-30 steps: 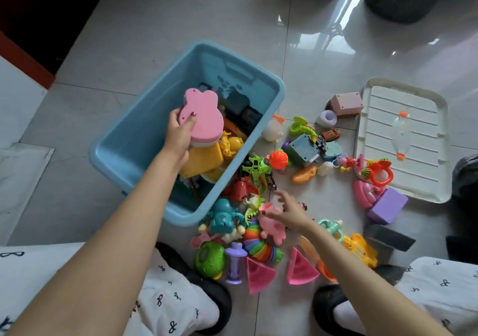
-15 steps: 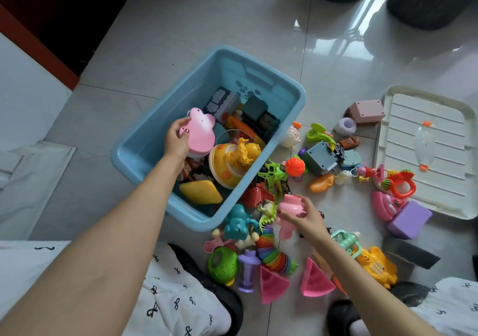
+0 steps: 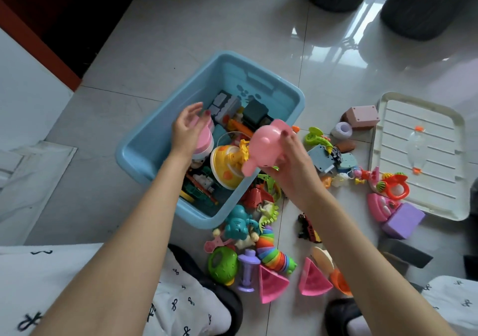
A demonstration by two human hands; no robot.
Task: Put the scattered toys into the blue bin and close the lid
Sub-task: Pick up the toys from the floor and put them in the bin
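Pink plastic fills our right hand [image 3: 292,170]: we grip a pink animal-shaped toy [image 3: 263,147] and hold it over the near-right rim of the blue bin [image 3: 144,152], above the yellow duck toy [image 3: 229,162] already inside. Half a second ago this toy was only just lifted from the floor pile; now it is at the bin, so it looks ready to drop in. Our left hand [image 3: 186,129] has let go of the pink rabbit-shaped box [image 3: 205,139], which now rests inside the bin; the fingers are spread and relaxed just above it, where before they were curled round it. That is one toy delivered and a second nearly so. Many toys remain on the floor, among them the teal elephant [image 3: 239,226] and rainbow slug [image 3: 274,251]. The white lid [image 3: 419,154] lies on the floor, well apart from the bin, so closing comes much later.
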